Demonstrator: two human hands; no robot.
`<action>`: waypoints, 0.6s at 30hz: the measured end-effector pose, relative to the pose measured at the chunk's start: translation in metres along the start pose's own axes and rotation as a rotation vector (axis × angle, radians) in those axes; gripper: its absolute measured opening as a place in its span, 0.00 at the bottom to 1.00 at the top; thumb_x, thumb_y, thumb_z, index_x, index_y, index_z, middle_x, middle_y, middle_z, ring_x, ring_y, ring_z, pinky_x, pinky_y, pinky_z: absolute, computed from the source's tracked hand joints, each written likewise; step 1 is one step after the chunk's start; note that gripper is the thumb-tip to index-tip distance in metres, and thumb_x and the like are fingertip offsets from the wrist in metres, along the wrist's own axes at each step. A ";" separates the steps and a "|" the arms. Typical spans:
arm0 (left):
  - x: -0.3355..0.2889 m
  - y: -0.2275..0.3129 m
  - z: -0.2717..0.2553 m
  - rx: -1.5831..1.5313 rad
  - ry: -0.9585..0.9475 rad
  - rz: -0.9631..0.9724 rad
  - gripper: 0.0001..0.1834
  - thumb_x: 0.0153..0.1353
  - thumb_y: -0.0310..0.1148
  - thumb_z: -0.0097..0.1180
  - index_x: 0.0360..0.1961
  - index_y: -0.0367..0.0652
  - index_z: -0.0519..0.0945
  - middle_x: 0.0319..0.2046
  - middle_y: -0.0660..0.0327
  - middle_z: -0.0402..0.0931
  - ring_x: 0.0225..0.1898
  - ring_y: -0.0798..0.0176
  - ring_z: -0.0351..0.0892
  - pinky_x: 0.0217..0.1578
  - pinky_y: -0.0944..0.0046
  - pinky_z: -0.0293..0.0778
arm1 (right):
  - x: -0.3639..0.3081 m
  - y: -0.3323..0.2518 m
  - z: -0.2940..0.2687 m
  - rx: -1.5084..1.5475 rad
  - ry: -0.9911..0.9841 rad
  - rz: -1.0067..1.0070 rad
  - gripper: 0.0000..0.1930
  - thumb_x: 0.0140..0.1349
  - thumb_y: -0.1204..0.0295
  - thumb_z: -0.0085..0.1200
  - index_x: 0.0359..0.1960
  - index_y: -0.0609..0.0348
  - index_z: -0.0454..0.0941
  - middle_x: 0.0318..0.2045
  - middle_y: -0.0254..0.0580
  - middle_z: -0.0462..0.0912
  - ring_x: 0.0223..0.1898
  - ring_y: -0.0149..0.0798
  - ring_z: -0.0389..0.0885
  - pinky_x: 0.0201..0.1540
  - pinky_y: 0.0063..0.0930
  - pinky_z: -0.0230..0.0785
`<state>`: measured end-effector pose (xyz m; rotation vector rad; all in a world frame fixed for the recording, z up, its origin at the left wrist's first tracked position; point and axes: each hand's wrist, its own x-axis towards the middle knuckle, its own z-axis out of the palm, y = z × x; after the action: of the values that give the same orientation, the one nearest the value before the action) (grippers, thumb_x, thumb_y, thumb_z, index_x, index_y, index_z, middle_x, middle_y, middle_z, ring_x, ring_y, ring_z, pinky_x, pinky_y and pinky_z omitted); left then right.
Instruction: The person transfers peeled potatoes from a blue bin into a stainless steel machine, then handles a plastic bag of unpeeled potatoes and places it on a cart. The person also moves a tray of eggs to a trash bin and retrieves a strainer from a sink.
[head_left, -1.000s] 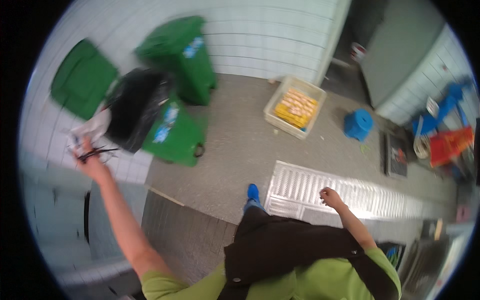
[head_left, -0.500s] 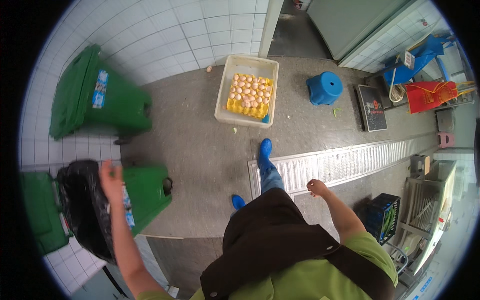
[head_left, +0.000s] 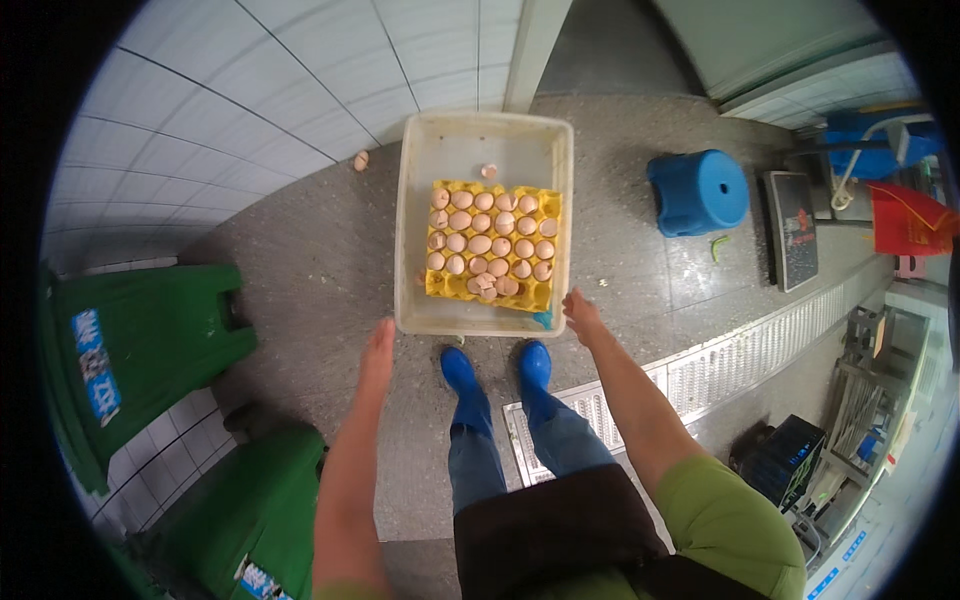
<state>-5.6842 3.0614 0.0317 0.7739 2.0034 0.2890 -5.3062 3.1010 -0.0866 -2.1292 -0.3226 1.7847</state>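
Observation:
On the floor in front of me is a whitish plastic crate (head_left: pixel 404 220). In it lies a yellow egg tray (head_left: pixel 442 287) with rows of brown eggs (head_left: pixel 480 244), several cracked or only shells, and broken shells piled at its near side. A loose shell piece (head_left: pixel 489 171) rests on the crate's bottom beyond the tray. My left hand (head_left: pixel 377 352) is just off the crate's near left corner, fingers stretched out and holding nothing. Fingers apart, my right hand (head_left: pixel 582 314) reaches to the near right side; whether it touches the rim I cannot tell.
Two green wheeled bins (head_left: pixel 165 335) stand at the left by the tiled wall. An egg or shell (head_left: pixel 361 160) lies near that wall. Right of the crate are a blue stool (head_left: pixel 700 192) and a floor scale (head_left: pixel 791 230). A metal drain grate (head_left: pixel 715 370) crosses the floor.
I have come closer to the crate, with both feet now before it. My left hand has left the black-lined bin, and both hands have moved to the crate's near sides.

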 end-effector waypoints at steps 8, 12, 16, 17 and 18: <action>0.243 0.020 0.093 -0.374 -0.152 -0.049 0.45 0.58 0.67 0.35 0.66 0.43 0.52 0.65 0.54 0.50 0.65 0.51 0.50 0.61 0.53 0.53 | 0.131 -0.011 0.068 0.704 -0.484 0.021 0.30 0.64 0.46 0.34 0.59 0.54 0.62 0.55 0.44 0.70 0.54 0.46 0.70 0.56 0.43 0.65; 0.276 0.014 0.138 -0.642 -0.395 -0.166 0.40 0.60 0.62 0.39 0.63 0.43 0.57 0.60 0.55 0.59 0.59 0.54 0.62 0.56 0.53 0.64 | 0.169 0.005 0.056 0.881 -0.593 -0.044 0.27 0.65 0.52 0.40 0.58 0.57 0.62 0.56 0.46 0.69 0.54 0.46 0.70 0.55 0.41 0.66; 0.280 -0.019 0.137 -0.914 -0.557 -0.225 0.33 0.61 0.56 0.43 0.59 0.43 0.63 0.55 0.58 0.67 0.52 0.58 0.71 0.48 0.57 0.73 | 0.172 0.003 0.070 0.823 -0.539 -0.004 0.26 0.64 0.53 0.41 0.58 0.58 0.63 0.56 0.46 0.69 0.53 0.46 0.70 0.54 0.41 0.66; 0.278 -0.026 0.131 -0.944 -0.576 -0.260 0.33 0.61 0.56 0.43 0.59 0.43 0.63 0.54 0.57 0.67 0.52 0.58 0.71 0.47 0.57 0.74 | 0.167 0.003 0.075 0.798 -0.519 0.010 0.26 0.64 0.53 0.41 0.58 0.58 0.63 0.56 0.46 0.69 0.53 0.46 0.70 0.54 0.41 0.66; 0.272 -0.019 0.125 -0.930 -0.548 -0.262 0.32 0.62 0.55 0.43 0.58 0.42 0.64 0.54 0.57 0.68 0.51 0.58 0.71 0.47 0.57 0.74 | 0.161 -0.003 0.077 0.781 -0.497 0.009 0.26 0.64 0.54 0.41 0.58 0.58 0.63 0.56 0.46 0.69 0.53 0.47 0.70 0.54 0.41 0.66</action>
<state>-5.6857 3.2040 -0.2328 -0.0206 1.2159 0.6971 -5.3522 3.1745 -0.2423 -1.1516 0.2451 1.9821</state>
